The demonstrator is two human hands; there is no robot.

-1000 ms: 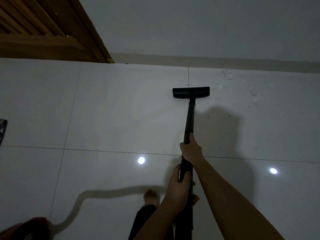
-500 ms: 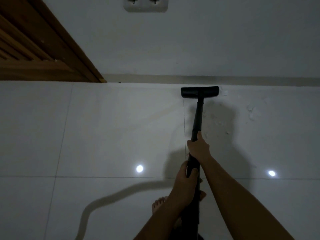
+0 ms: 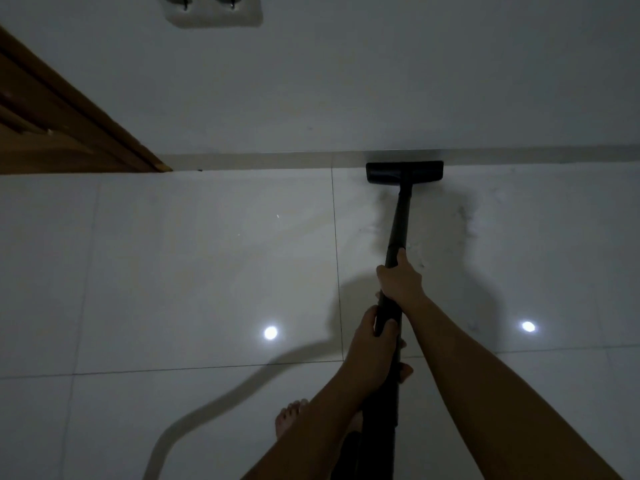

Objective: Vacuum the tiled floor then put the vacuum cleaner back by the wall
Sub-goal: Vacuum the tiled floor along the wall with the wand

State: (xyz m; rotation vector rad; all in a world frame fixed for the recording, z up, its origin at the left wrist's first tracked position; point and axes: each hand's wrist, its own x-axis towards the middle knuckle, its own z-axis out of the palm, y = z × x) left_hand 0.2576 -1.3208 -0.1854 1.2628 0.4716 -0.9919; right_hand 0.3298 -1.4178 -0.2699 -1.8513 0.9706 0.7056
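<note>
Forward since earlier, nozzle (image 3: 404, 172) meets the skirting (image 3: 277, 160); both hands' grip clenched on wand (image 3: 398, 230); no writing legible.

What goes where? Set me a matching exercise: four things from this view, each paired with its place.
1. black vacuum floor head
2. white double wall socket
3. brown wooden door frame
4. right hand

a. far left
b. top of the wall
c. against the skirting
d. upper on the black vacuum tube

Pairs: 1-c, 2-b, 3-a, 4-d
</note>
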